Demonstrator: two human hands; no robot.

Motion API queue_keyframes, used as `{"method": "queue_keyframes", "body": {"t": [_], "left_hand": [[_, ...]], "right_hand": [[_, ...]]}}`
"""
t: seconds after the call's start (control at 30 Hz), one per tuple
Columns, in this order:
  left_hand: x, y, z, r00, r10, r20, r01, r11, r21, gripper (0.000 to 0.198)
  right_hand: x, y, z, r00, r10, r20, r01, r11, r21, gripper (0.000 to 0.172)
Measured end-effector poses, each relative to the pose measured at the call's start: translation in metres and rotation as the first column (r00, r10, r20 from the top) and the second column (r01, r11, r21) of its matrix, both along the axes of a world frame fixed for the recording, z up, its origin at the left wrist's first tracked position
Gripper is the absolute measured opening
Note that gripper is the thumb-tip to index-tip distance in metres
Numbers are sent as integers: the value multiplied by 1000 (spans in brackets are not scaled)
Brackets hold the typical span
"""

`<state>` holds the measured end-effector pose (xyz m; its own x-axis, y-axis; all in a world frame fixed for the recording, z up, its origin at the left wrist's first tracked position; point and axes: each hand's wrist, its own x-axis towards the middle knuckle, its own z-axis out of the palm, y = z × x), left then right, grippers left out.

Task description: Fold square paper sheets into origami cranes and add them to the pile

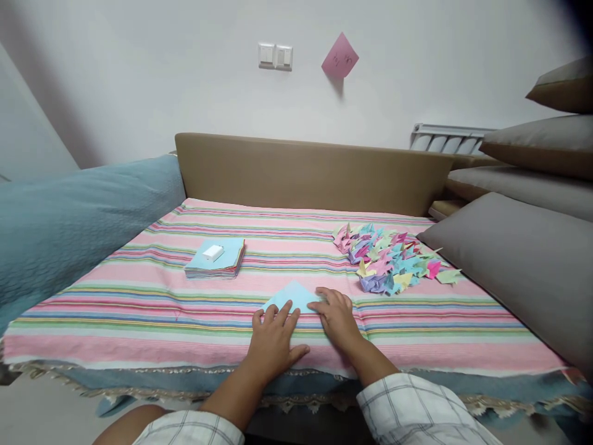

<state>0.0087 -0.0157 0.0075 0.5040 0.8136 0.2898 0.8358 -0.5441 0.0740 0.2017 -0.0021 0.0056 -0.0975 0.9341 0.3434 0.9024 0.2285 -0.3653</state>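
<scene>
A light blue sheet of paper (pixel 296 295), folded into a triangle with its point away from me, lies flat on the striped cloth (pixel 152 309). My left hand (pixel 274 339) rests with spread fingers, its fingertips on the triangle's near left edge. At the right corner of the paper is my right hand (pixel 337 316), fingers apart, thumb and index finger touching the corner. Farther left stands a stack of coloured paper squares (pixel 215 267) with a small white box-like object (pixel 213 252) on top. A heap of folded paper pieces (pixel 393 258) in many colours lies to the right.
Grey cushions (pixel 514 247) are piled at the right edge. A blue covered armrest (pixel 92 216) borders the left side, and a brown backrest (pixel 315 173) stands at the back. On the wall are light switches (pixel 275 57) and a pink note (pixel 340 57).
</scene>
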Motion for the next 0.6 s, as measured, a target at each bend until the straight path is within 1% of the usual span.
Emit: {"method": "queue_keyframes", "body": {"t": [0.07,0.2,0.37,0.6], "left_hand": [[0,0,0,1000,1,1,-1,1000,-2,71],[-1,0,-1,1000,0,7,0,1000,-3,71],[-1,1,-1,1000,2,8,-1,1000,-5,70],[-1,1,0,1000,2,6,-2,1000,-15,69]], "right_hand": [[-2,-1,-1,996,67,55,-68,998,4,32],[-2,0,-2,993,80,82,-80,997,-6,28],[5,1,0,996,43,76,-42,999,-3,23],[22,0,4,996,-59,65,62,997,-46,27]]}}
